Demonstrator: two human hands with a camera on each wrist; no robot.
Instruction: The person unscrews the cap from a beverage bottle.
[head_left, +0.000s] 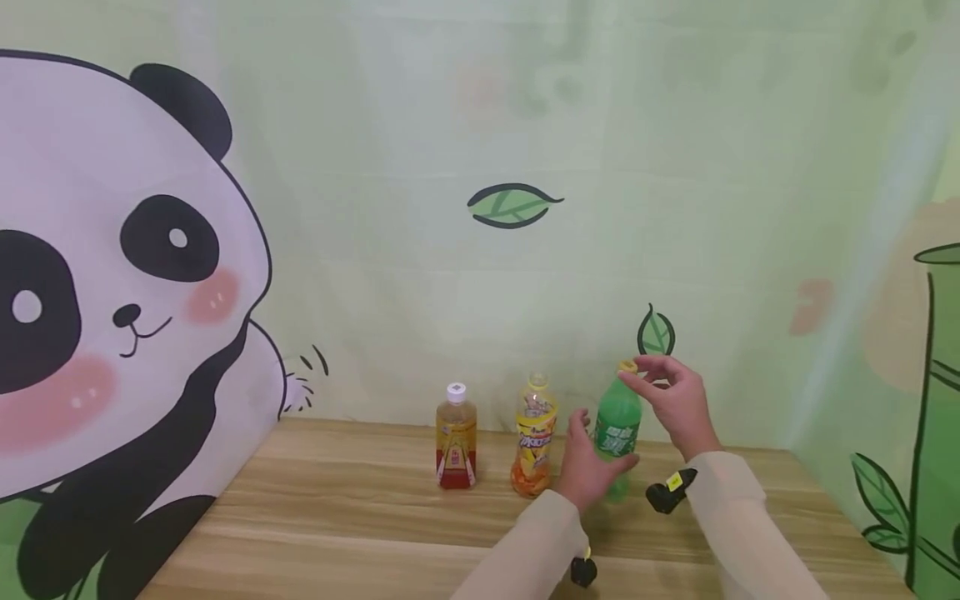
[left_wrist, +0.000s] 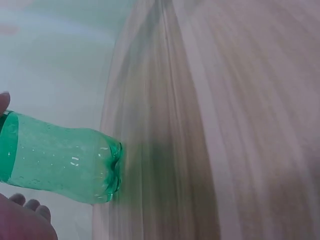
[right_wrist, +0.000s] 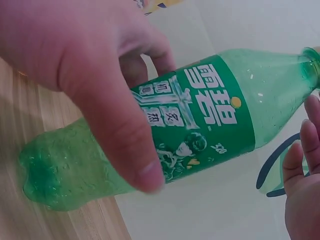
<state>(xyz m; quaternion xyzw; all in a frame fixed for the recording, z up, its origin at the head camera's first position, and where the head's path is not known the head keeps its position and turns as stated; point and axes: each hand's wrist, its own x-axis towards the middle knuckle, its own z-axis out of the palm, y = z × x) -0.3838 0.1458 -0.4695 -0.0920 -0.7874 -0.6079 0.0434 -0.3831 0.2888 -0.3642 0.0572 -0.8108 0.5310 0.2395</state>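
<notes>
A green bottle (head_left: pixel 618 412) stands slightly tilted, its base near the wooden table. My left hand (head_left: pixel 588 467) grips its body from the left, the thumb lying across the label in the right wrist view. At the bottle's top, my right hand (head_left: pixel 678 404) pinches the yellow cap (head_left: pixel 627 366) between thumb and fingertips. The left wrist view shows the clear green lower part of the bottle (left_wrist: pixel 65 157) beside part of the left hand (left_wrist: pixel 25 222). Whether the base touches the table I cannot tell.
Left of the green bottle stands an orange-labelled bottle (head_left: pixel 534 446), close to my left hand. Farther left is a bottle of reddish-brown drink (head_left: pixel 456 442) with a white cap. Behind the wooden table (head_left: pixel 337 500) hangs a backdrop (head_left: pixel 375 250) with a panda and leaves.
</notes>
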